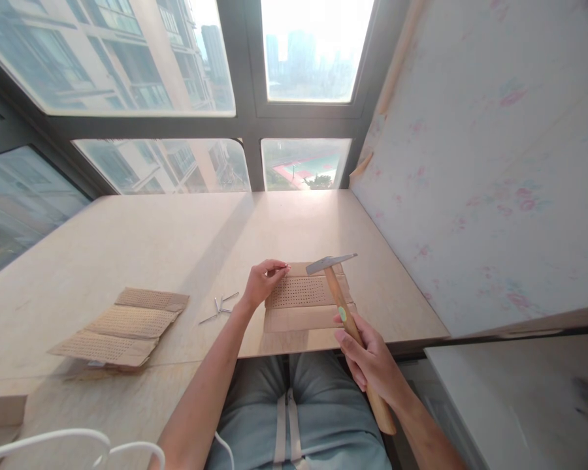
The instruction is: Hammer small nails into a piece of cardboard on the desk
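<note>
White cable (73,434) curves across the near left corner. The right hand (367,352) grips a hammer (342,303) by its wooden handle, head above perforated cardboard (298,294) on the worktop (176,251). The left hand (265,281) pinches at the cardboard's far-left corner, its contents unclear; loose nails (219,309) lie further left.

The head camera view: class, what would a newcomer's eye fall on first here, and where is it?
First, the hammer, held in the right hand with its head above the holed cardboard near the table's front edge. Next, the left hand at that cardboard's far left corner. Then the bright window beyond the table.
</note>
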A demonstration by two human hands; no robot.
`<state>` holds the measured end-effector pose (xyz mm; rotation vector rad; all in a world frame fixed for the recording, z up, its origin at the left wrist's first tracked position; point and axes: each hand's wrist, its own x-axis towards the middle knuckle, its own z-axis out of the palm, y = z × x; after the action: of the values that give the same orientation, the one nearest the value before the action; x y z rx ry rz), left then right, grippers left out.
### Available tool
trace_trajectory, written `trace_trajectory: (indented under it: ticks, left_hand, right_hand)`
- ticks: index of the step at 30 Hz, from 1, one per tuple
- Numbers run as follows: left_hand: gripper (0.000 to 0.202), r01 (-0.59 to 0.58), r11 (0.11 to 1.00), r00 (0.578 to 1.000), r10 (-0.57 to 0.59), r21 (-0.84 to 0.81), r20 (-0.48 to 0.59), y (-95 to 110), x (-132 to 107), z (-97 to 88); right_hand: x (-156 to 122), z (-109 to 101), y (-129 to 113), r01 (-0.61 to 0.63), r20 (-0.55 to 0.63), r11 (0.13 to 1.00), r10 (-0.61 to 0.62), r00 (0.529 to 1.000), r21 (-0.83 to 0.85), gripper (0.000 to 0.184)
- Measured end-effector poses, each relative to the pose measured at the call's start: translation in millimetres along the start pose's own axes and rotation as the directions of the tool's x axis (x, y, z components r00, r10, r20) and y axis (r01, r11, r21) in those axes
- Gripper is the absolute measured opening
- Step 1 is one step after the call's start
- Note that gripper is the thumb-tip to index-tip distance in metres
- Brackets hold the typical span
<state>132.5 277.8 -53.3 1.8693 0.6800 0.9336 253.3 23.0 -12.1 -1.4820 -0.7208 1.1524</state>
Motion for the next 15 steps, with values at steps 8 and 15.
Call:
trace_trajectory:
  ticks: [8, 15]
  left_hand:
    - [0.019, -0.055, 0.995, 0.998, 0.057, 0.081, -0.023, -3, 1, 0.8]
    - [0.019, -0.005, 0.999, 1.0, 0.004, 0.05, 0.03, -2, 7, -1.7]
  right_hand:
    - [1, 1, -4, -0.011, 0.0, 1.0, 0.011, 1.0, -0.01, 0.059]
    - [15, 2, -18, 0.024, 0.055, 0.999, -0.022, 0.998, -0.035, 0.049]
